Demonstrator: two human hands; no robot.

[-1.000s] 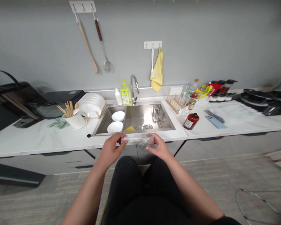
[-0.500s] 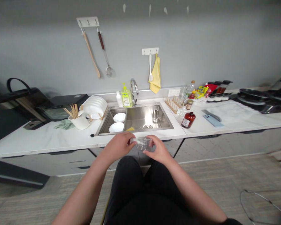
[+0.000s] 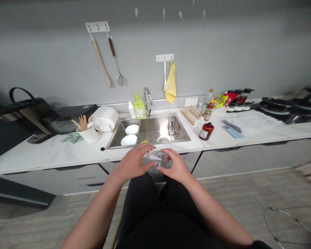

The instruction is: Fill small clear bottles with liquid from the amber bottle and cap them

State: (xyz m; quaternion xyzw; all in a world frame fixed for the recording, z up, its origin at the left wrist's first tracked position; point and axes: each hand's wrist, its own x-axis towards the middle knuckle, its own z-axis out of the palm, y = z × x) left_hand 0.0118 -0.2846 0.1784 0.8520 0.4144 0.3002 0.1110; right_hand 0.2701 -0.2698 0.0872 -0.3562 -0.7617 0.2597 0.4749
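Between my two hands, in front of the sink edge, is a small clear container with a white narrow piece at its left end. It lies sideways and looks like a little see-through bottle. My right hand grips its right end between thumb and fingers. My left hand curves round the left end, thumb below and fingers above the white piece. The sink is just beyond, with two white bowls in its left part. An amber bottle stands on the counter to the right.
On the left are white plates in a rack, a chopstick holder and a green cloth. A tap and a green soap bottle stand behind the sink. A blue phone lies right of the amber bottle.
My left hand's fingers have spread from a pinch on the white piece to a wider hold, moving slightly right. The white piece shows more. My right hand keeps its hold.
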